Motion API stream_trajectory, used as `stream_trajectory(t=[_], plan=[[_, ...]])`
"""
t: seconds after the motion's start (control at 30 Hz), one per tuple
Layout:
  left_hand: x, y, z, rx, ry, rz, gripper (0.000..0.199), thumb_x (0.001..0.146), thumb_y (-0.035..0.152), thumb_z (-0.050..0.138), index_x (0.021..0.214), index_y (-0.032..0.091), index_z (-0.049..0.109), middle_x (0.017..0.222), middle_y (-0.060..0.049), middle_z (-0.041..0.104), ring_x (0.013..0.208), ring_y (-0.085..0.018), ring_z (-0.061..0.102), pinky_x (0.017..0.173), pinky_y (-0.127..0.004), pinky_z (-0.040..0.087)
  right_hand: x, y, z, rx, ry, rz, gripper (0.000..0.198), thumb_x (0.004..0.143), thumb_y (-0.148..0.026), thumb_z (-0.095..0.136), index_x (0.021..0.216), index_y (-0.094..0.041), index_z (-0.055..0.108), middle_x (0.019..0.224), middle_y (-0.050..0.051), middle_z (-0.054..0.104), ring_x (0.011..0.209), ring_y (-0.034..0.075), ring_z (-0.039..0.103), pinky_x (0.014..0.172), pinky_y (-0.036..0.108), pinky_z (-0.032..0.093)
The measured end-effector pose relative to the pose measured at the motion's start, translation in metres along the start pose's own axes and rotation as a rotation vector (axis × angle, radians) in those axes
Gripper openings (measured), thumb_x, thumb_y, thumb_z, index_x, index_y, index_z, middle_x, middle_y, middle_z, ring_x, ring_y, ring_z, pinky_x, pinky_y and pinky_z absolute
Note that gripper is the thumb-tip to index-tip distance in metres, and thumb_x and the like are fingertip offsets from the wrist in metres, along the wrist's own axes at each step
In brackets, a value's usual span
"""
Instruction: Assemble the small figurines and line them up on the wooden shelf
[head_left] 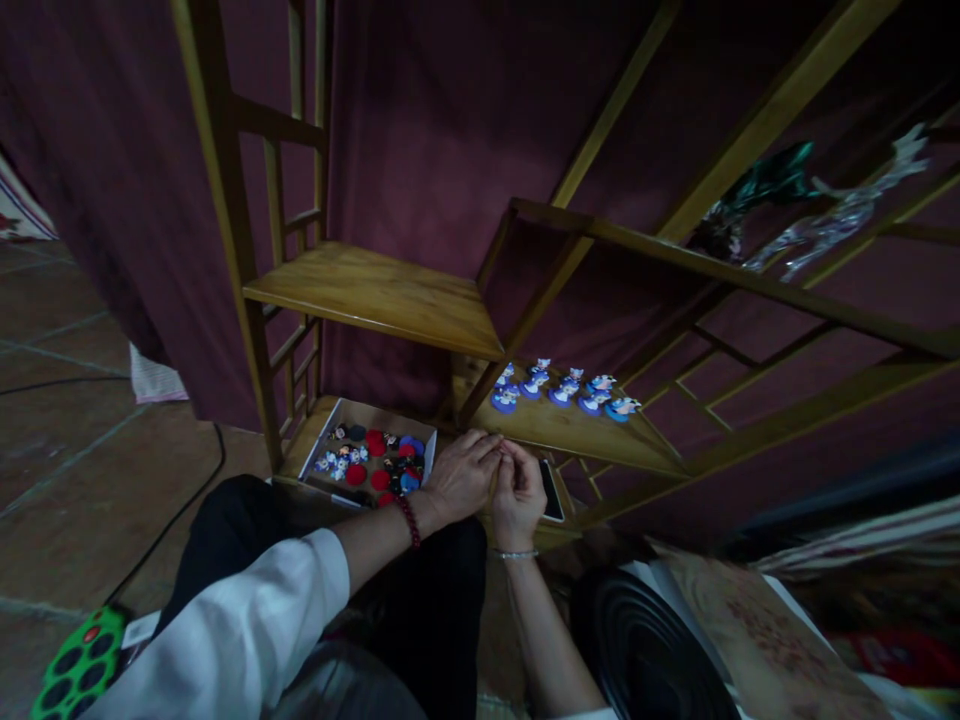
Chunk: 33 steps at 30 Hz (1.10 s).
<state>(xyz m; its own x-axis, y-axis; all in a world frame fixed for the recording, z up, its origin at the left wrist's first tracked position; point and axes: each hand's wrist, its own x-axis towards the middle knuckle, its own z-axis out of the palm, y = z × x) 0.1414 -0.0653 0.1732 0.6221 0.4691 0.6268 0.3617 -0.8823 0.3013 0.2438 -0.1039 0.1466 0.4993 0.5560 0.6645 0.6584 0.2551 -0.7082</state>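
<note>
My left hand (pixel 465 474), with a dark red bead bracelet at its wrist, meets my right hand (pixel 520 492) in front of the lower shelf. Fingertips of both are pinched together at one spot. Whatever they hold, if anything, is hidden or too small to make out. Just left of my left hand lies an open cardboard box (pixel 313 452) holding small figurines (pixel 341 463) and red round pieces (pixel 356 474). Beyond my right hand, several blue-and-white figurines (pixel 564 390) on purple and blue round bases stand in rows on a wooden shelf (pixel 600 434).
Wooden shelving (pixel 375 290) rises before me against a purple curtain (pixel 435 130). A dark flat device (pixel 553 492) lies behind my right hand. Glassy ornaments (pixel 840 215) stand upper right. A black ribbed round object (pixel 645 640) sits lower right, a green gadget (pixel 82 665) lower left.
</note>
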Motion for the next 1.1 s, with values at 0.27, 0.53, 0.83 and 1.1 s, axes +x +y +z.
stream_trajectory(t=[0.27,0.53,0.83,1.1], plan=[[-0.027,-0.015,0.005,-0.024,-0.060,-0.074,0.022,0.084,0.016,0.039,0.101,0.013,0.054,0.105,-0.009,0.056,0.102,-0.018,0.045,0.089,-0.035,0.043,-0.023,-0.001,0.015,-0.074,-0.090,-0.040,0.021,0.083,-0.026,0.041,0.089,-0.019,0.059,0.088,0.007,0.061,0.085,0.018,0.057,0.079,0.036,0.047],[-0.063,-0.040,0.014,-0.009,-0.120,-0.207,0.017,0.081,0.011,0.040,0.087,0.013,0.056,0.089,-0.008,0.057,0.091,-0.018,0.048,0.082,-0.034,0.046,-0.054,0.011,0.045,-0.034,-0.243,0.083,0.024,0.080,-0.022,0.040,0.093,-0.019,0.059,0.090,0.007,0.061,0.085,0.018,0.056,0.079,0.035,0.046],[-0.100,-0.068,0.022,0.030,-0.160,-0.388,0.021,0.078,0.010,0.043,0.093,0.011,0.057,0.098,-0.009,0.058,0.097,-0.019,0.050,0.086,-0.034,0.045,-0.081,0.026,0.085,-0.014,-0.417,0.176,0.028,0.076,-0.016,0.039,0.095,-0.019,0.060,0.094,0.007,0.062,0.087,0.018,0.057,0.083,0.035,0.044],[-0.128,-0.092,0.022,0.035,-0.311,-0.552,0.032,0.073,0.008,0.043,0.104,0.011,0.054,0.109,-0.011,0.056,0.103,-0.019,0.050,0.090,-0.033,0.043,-0.096,0.035,0.119,-0.047,-0.601,0.197,0.031,0.074,-0.014,0.039,0.095,-0.017,0.061,0.096,0.007,0.065,0.091,0.018,0.059,0.087,0.035,0.045]])
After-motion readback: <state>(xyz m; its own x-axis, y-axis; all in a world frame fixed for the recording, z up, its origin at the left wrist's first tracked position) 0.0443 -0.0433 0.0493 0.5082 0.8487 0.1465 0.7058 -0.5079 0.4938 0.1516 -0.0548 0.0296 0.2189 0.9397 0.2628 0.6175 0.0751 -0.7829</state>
